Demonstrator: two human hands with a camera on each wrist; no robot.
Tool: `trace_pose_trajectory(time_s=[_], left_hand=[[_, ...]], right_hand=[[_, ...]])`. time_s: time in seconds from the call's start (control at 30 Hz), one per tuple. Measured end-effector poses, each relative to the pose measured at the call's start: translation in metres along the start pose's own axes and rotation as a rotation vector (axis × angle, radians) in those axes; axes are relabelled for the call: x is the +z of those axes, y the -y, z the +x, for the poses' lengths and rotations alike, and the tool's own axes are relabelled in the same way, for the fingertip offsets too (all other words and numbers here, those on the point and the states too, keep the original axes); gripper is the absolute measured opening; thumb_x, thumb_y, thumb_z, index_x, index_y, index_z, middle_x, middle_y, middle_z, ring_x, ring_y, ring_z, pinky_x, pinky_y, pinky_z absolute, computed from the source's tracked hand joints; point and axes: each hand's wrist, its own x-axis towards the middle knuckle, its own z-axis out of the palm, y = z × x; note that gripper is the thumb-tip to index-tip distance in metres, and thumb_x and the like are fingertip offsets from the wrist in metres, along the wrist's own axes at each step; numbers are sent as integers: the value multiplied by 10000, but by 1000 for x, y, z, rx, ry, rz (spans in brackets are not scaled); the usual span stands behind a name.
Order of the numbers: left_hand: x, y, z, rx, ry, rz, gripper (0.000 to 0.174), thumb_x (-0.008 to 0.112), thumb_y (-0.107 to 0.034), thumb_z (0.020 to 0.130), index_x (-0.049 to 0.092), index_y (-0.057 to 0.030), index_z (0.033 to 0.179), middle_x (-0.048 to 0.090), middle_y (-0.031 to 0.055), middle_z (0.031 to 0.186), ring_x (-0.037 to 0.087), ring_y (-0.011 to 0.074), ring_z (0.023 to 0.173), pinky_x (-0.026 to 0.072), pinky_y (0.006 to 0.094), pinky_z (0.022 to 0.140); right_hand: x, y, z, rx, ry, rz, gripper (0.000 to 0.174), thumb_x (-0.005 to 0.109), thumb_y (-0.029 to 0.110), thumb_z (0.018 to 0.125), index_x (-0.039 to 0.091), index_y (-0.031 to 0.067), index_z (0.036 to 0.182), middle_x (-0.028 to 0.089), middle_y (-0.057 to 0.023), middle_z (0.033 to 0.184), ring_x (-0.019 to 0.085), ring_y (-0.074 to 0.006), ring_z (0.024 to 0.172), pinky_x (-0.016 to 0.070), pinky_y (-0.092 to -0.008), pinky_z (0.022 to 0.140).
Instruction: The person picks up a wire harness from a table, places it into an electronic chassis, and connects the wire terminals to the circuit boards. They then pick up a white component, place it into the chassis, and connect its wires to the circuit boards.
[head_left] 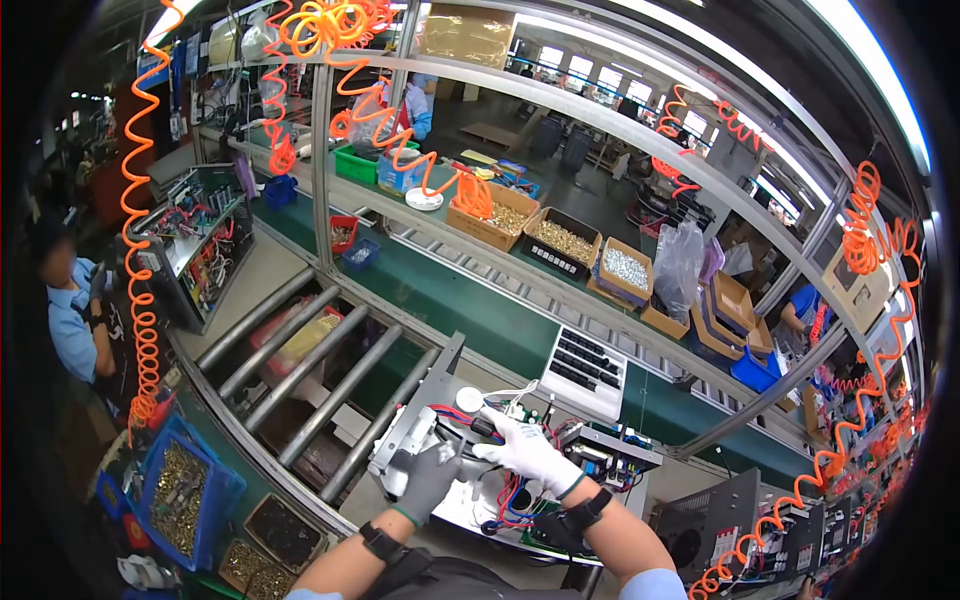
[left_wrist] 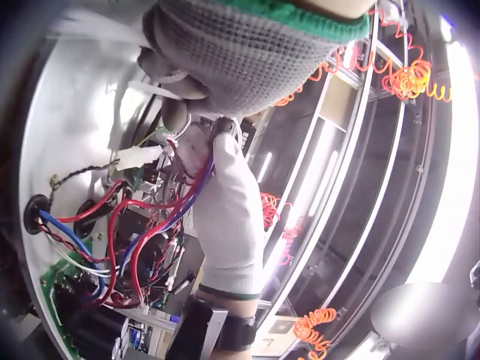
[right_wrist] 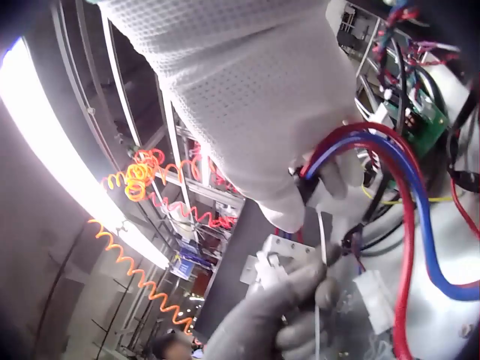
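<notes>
My left hand (head_left: 428, 482), in a grey glove, is over the left part of an open metal chassis (head_left: 408, 432). A thin white cable tie (right_wrist: 320, 277) runs between its curled fingers in the right wrist view. Close by, my white-gloved right hand (head_left: 530, 455) pinches a bundle of red and blue wires (right_wrist: 352, 138) between thumb and fingers. From there the wires arch over to the chassis floor; in the left wrist view they pass a black grommet (left_wrist: 36, 214). A white connector (right_wrist: 373, 301) hangs beside the grey fingertips. The two hands nearly meet.
Steel rollers (head_left: 325, 375) lie left of the chassis. Behind it, a white tray with black parts (head_left: 585, 375) stands on the green conveyor (head_left: 470, 325). Boxes of small metal parts (head_left: 562, 243) line the far side. Orange coiled hoses (head_left: 140, 250) hang around. A blue bin (head_left: 205, 500) sits lower left.
</notes>
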Motion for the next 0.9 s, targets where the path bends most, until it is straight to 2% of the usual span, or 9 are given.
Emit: trace_pose_trajectory(time_s=[0.07,0.27,0.4,0.47,0.5,0.53,0.6,0.67,0.9], left_hand=[[16,-1,15,204,-145,180,177,543,-156,882,645,-13,905,672,59,736,586,114,648,452,291,601],[19,-23,21,-2,10,-13,202,588,-108,875,648,-15,1044,660,39,730,616,120,700,478,280,671],[17,-33,0,24,-23,-68,209,635,-139,874,644,-8,1037,671,41,757,624,117,751,484,272,706],[17,-36,-10,340,-163,19,226,635,-143,876,641,-4,1054,676,48,780,626,127,736,490,287,727],[16,-27,-3,373,-118,-76,224,639,-160,875,651,-18,1048,639,32,739,573,96,626,465,257,607],[10,-26,-4,368,-116,-69,224,639,-160,875,651,-18,1048,639,32,739,573,96,626,465,257,607],[0,-53,-9,-70,61,-394,191,618,-159,882,634,-48,1036,508,-34,636,442,49,514,336,213,450],[0,-69,-14,-70,134,-436,199,619,-164,878,625,-61,1048,442,-57,604,377,35,478,263,203,423],[15,-54,-2,125,-46,-174,138,632,-179,881,664,-46,895,548,-53,651,453,31,555,352,222,490]], right_hand=[[-6,17,-1,120,-21,135,626,693,327,816,506,28,1334,651,-114,987,594,-190,837,477,-300,766],[-4,-11,8,215,140,589,492,673,253,857,562,64,1296,524,50,745,411,-41,626,364,-203,555],[10,-3,-3,75,-96,243,457,648,249,867,576,84,1288,666,-46,898,576,-103,738,476,-249,690],[18,-19,-3,-2,-95,297,454,633,244,872,570,87,1294,685,-85,984,619,-129,805,492,-264,760],[16,-17,-4,-13,-103,285,458,632,249,872,568,90,1297,686,-83,956,615,-133,778,493,-269,744],[15,-15,-5,-24,-113,272,462,631,253,871,566,94,1300,686,-81,928,610,-138,751,493,-273,728],[10,-12,-4,-36,-121,227,451,630,210,872,565,101,1305,685,-69,880,580,-127,694,485,-269,690],[-3,7,-8,85,-37,310,442,628,152,875,567,105,1310,664,-35,834,531,-92,671,465,-255,656],[1,-2,-6,150,16,546,467,642,130,875,551,92,1331,606,19,827,496,-58,714,444,-220,658]])
